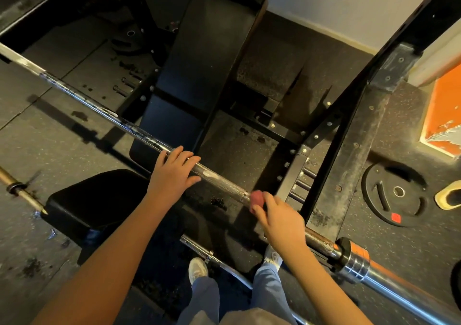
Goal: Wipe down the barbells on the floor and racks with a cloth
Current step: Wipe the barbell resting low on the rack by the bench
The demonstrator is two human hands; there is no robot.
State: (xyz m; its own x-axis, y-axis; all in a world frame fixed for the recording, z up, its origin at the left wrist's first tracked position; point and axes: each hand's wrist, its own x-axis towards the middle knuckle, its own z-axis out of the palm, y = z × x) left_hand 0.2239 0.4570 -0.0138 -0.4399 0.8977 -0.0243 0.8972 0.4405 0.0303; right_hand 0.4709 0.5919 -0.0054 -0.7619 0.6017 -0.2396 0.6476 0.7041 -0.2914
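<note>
Racked barbell (224, 182): long steel shaft running diag. from upper L to lower R, across the rack. Chrome and smooth toward the L end, dull grey knurling in the mid section w/ a pale scuff, rust-brown patch near the R end, then a thick chrome sleeve (354, 266) w/ ringed collar.

Cloth (258, 200): small pinkish-red wad, soft and bunched, pressed on the knurled shaft just R of centre.

R hand (280, 218): arm reaches in from lower R, knuckles up, fingertips pinching the cloth against the bar.

L hand (173, 175): forearm comes up from lower L, palm down on the shaft, 4 fingers lying nearly straight over the top, thumb out on the near side; resting, not clenched. The 2 hands are apart, w/ bare knurling between.

Under the bar: black padded bench (207, 57), flat rectangular back, plus a rounded seat pad (99, 200). Black steel rack upright (349, 155), bolted, chalky and scuffed. Speckled rubber floor (50, 130) w/ dark crumbs. 1 black round plate (409, 210) w/ grip slots and a red sticker lies flat at R. A 2nd chrome bar (197, 246) lies on the floor by the white shoes (197, 269); a brass-toned bar (22, 191) at far L. Orange panel (446, 105) w/ chipped paint at R edge.
</note>
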